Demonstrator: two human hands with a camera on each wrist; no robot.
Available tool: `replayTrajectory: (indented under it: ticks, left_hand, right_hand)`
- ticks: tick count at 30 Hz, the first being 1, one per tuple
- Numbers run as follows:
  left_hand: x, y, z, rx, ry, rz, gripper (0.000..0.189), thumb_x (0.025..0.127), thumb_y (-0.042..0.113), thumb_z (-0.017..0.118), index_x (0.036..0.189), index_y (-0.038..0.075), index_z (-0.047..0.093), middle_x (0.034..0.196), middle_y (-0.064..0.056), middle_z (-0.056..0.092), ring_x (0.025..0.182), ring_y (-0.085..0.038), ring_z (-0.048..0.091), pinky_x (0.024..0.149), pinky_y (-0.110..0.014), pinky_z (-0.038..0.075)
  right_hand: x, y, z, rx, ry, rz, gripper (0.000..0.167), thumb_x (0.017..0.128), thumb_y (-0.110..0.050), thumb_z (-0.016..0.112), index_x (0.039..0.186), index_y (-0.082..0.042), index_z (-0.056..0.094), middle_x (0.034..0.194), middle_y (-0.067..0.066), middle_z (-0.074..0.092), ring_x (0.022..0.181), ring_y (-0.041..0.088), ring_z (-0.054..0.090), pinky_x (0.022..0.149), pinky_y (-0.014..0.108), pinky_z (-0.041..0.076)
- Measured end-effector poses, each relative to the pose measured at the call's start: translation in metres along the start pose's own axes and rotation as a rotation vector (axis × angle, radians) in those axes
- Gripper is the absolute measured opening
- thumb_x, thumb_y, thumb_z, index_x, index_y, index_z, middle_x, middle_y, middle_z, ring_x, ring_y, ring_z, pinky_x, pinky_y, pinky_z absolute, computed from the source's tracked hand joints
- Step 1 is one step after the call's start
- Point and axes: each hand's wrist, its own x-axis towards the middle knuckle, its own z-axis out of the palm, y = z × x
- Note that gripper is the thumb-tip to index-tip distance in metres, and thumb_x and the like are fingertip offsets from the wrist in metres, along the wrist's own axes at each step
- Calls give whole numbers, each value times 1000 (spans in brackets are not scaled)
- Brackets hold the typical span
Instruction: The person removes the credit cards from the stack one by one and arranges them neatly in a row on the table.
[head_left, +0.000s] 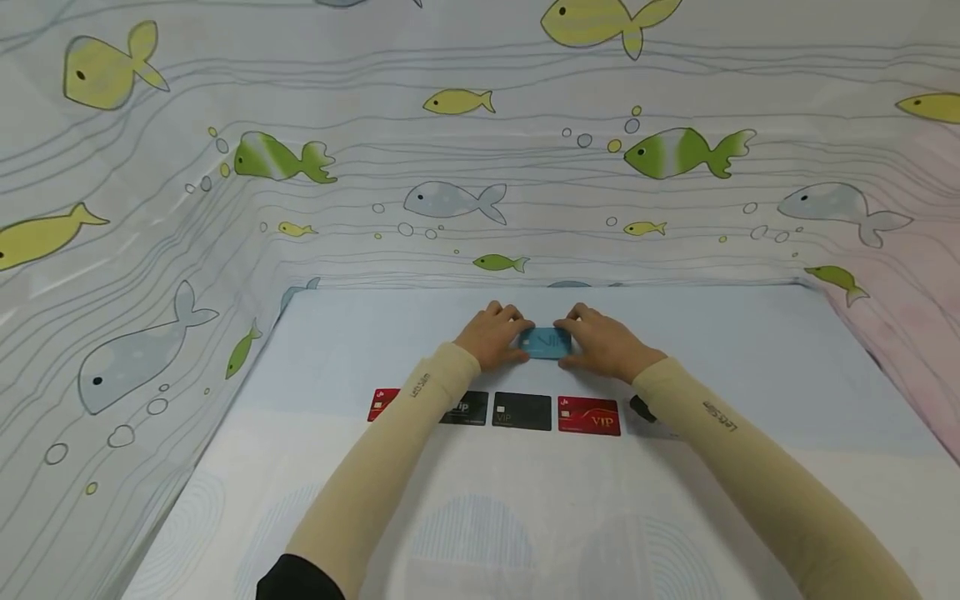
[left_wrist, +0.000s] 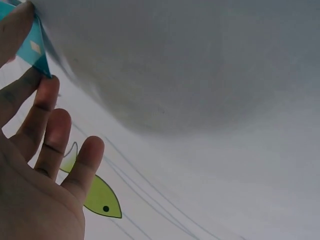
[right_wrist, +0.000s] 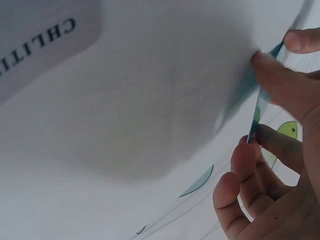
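Observation:
A blue card (head_left: 546, 346) with lettering lies between both hands, beyond a row of other cards. My left hand (head_left: 491, 335) pinches its left edge between thumb and fingers. At the opposite edge, my right hand (head_left: 603, 342) grips it the same way. In the left wrist view the card's corner (left_wrist: 36, 49) shows between the thumb and fingertips, while the other fingers of the left hand (left_wrist: 45, 165) stay off it. The right wrist view shows the card (right_wrist: 258, 102) nearly edge-on and tilted, held by the right hand (right_wrist: 287, 170).
Nearer me, a row holds a red card (head_left: 381, 403) and a black card (head_left: 471, 408) partly behind the left sleeve, another black card (head_left: 522, 412), a red VIP card (head_left: 588, 416), and a dark item (head_left: 641, 408) mostly behind the right sleeve. Fish-printed cloth (head_left: 360, 167) surrounds the table (head_left: 337, 350).

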Motion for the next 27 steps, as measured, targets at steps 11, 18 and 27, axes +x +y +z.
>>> replayTrajectory:
  ticks: [11, 18, 27]
  left_hand:
    - [-1, 0, 3, 53, 3, 0, 59, 96, 45, 68, 147, 18, 53, 138, -5, 52, 123, -24, 47, 106, -39, 43]
    - [-3, 0, 3, 54, -4, -17, 60, 96, 47, 67, 147, 18, 53, 139, -5, 52, 126, -24, 48, 110, -39, 41]
    - [-4, 2, 4, 47, -6, -6, 60, 97, 45, 66, 148, 17, 52, 138, -5, 53, 127, -23, 49, 111, -39, 39]
  right_hand:
    - [-2, -1, 1, -51, 52, -65, 63, 87, -30, 83, 139, -5, 58, 124, 16, 53, 98, 28, 61, 93, 47, 55]
    - [0, -3, 5, -78, 63, -49, 63, 87, -32, 82, 139, -6, 58, 126, 17, 54, 101, 29, 61, 94, 49, 55]
    - [-2, -2, 6, -149, 127, -94, 63, 84, -36, 84, 134, -5, 63, 116, 15, 57, 93, 27, 62, 88, 46, 57]
